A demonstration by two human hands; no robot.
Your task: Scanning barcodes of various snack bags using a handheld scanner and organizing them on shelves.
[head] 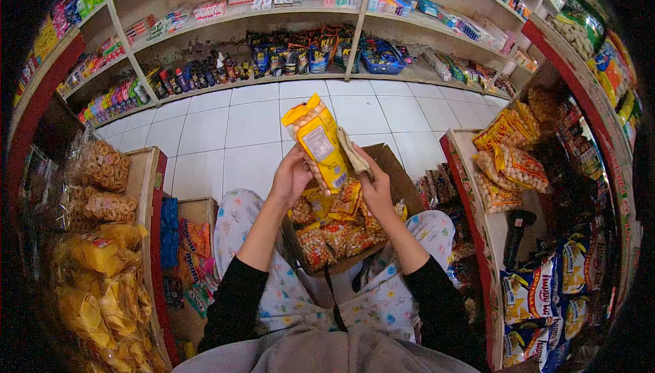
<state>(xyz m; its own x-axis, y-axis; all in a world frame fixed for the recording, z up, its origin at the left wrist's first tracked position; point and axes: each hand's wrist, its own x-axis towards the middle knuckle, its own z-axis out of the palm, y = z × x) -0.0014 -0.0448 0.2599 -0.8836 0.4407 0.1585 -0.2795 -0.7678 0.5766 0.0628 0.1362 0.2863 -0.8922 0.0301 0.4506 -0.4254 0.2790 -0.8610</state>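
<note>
A yellow plastic bag of round snacks, with a pale printed panel and a barcode facing up, is tilted above an open cardboard box. My left hand grips the bag along its left side. A folded cream cloth is in my right hand, against the bag's right edge. The fingers behind the bag are partly hidden. Below both hands, several similar snack bags fill the box, which sits between my knees.
Wooden shelves with packaged goods run along the far side of the white tile floor. To the left, bagged ring snacks and yellow chips crowd a shelf. On the right shelf are snack bags, a black handheld scanner and tortilla chip bags.
</note>
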